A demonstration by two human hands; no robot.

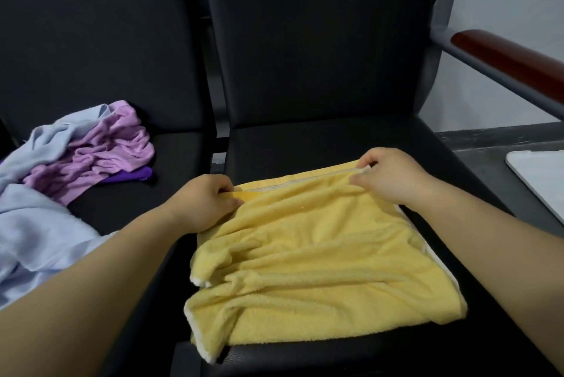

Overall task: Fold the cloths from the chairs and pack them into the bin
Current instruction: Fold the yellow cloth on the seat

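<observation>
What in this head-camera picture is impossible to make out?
Head view, all four.
White flat object: cut off by the right edge; bin or not, unclear.
Dark purple cloth: mostly buried under the crumpled pink cloth.
Light blue cloth: runs off the left edge.
Yellow terry towel: its top layer hides any folds beneath.

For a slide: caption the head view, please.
Left hand and right hand pinch the far edge of the towel on a chair; more cloths lie on the next seat.

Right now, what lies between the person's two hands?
In the head view, only the far hemmed edge of the yellow terry towel runs between the left hand and the right hand, both pinching it.
</observation>
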